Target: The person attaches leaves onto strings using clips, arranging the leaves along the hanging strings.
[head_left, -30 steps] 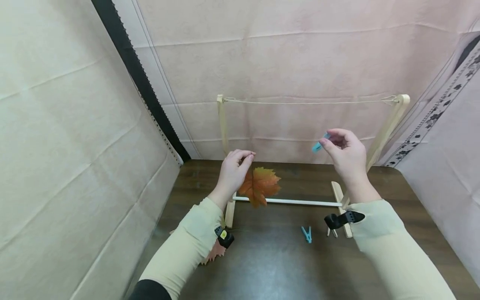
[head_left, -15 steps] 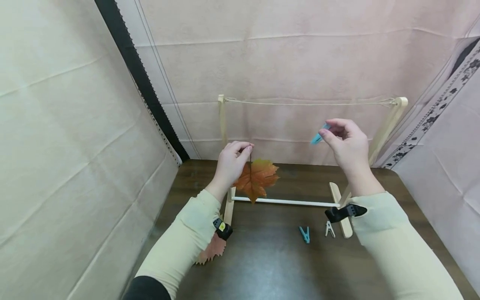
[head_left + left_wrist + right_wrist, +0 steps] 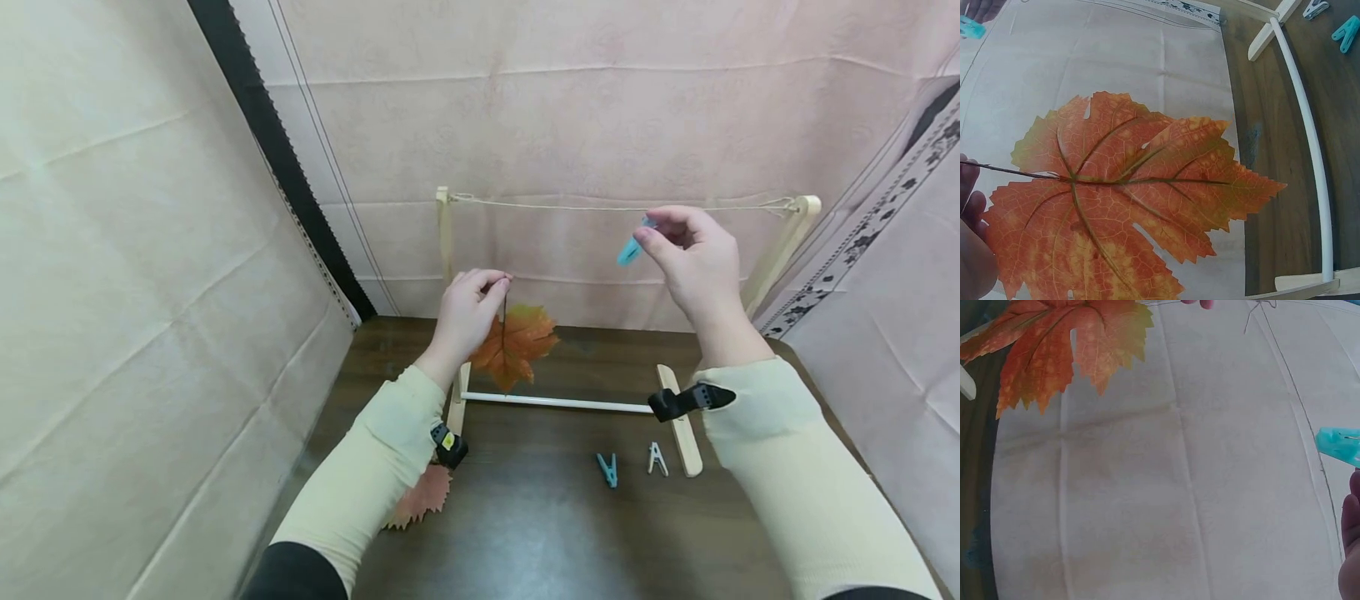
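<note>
Far left, on the table (image 3: 540, 542): a pink leaf (image 3: 423, 497). Pinched by the stem (image 3: 1010, 170) in the left hand (image 3: 467, 317), below the string (image 3: 555, 207): an orange leaf (image 3: 517, 342), likely to hang free. Next, lying loose: a blue peg (image 3: 609, 472) and a pale peg (image 3: 657, 459). Pinched at one end in the right hand (image 3: 696, 258): a bright blue peg (image 3: 630, 251), maybe to leave the other end free.

Leaf (image 3: 1116, 200) in all three views
</note>
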A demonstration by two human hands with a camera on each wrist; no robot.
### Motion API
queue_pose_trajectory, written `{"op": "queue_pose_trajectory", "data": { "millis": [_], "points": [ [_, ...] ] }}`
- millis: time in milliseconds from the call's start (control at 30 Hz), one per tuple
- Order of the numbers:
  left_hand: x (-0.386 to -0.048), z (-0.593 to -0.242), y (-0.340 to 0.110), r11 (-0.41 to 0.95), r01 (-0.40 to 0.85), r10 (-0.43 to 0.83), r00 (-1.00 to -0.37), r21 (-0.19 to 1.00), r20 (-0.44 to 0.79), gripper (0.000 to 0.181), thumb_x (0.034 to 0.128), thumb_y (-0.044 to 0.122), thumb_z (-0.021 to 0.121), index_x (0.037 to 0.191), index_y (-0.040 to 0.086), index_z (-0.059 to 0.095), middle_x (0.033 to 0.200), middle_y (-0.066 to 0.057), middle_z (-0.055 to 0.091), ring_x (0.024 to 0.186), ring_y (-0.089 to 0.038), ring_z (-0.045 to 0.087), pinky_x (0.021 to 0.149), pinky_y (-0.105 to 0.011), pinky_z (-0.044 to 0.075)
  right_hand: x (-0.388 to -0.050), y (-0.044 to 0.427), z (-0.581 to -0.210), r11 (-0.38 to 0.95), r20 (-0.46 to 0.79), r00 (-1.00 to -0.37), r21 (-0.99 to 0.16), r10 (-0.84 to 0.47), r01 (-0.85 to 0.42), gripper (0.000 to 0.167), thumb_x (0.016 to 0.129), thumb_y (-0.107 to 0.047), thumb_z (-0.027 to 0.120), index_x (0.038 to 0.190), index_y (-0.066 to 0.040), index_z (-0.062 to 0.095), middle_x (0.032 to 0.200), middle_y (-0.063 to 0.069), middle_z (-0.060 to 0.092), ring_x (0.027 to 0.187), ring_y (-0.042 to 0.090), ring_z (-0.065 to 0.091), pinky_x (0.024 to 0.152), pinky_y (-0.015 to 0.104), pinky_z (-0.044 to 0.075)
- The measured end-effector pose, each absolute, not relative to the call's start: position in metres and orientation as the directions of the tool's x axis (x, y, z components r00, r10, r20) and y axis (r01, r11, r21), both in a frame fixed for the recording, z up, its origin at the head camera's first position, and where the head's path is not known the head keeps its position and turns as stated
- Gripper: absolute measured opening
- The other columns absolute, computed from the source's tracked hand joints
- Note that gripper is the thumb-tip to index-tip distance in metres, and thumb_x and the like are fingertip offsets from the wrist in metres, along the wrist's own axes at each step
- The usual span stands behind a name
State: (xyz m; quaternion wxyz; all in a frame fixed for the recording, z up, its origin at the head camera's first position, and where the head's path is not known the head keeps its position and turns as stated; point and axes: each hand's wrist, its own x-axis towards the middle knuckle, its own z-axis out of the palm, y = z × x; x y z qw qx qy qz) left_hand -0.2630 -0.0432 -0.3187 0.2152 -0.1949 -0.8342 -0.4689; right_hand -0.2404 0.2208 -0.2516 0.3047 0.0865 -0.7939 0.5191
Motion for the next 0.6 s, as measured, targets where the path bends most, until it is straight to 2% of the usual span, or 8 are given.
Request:
{"op": "queue_pose_trajectory", "data": {
  "millis": [167,367,600],
  "points": [
    [-0.268,-0.311,-0.041,0.499,0.530,0.150,-0.832,0.686,0.533,0.020,0.0950,0.020,0.056,0.102,0.008,0.071,0.097,-0.002,0.067,0.087,-0.018,0.051,0.075,-0.030,0.041,-0.244,0.213,-0.239,0.485,0.550,-0.821,-0.766,0.153,-0.422,0.035,0.083,-0.028,0.072,0.113,-0.011,0.066,0.087,-0.008,0.062,0.083,0.008,0.056,0.074,0.018,0.041],
    [-0.275,-0.291,-0.038,0.521,0.537,0.232,-0.837,0.663,0.496,0.023,0.0961,0.024,0.054,0.106,0.010,0.070,0.103,0.000,0.066,0.093,-0.016,0.052,0.080,-0.029,0.043,-0.250,0.200,-0.218,0.548,0.542,-0.834,-0.730,0.101,-0.408,0.040,0.084,-0.036,0.069,0.116,-0.012,0.066,0.090,-0.001,0.062,0.083,0.011,0.053,0.071,0.021,0.040],
    [-0.278,-0.279,-0.035,0.548,0.515,0.245,-0.852,0.659,0.462,0.024,0.0970,0.024,0.053,0.108,0.011,0.069,0.107,0.001,0.065,0.099,-0.015,0.052,0.084,-0.028,0.042,-0.257,0.189,-0.204,0.522,0.527,-0.845,-0.747,0.087,-0.412,0.038,0.083,-0.035,0.071,0.115,-0.013,0.067,0.088,-0.005,0.061,0.083,0.010,0.053,0.070,0.021,0.040]
  ]
}}
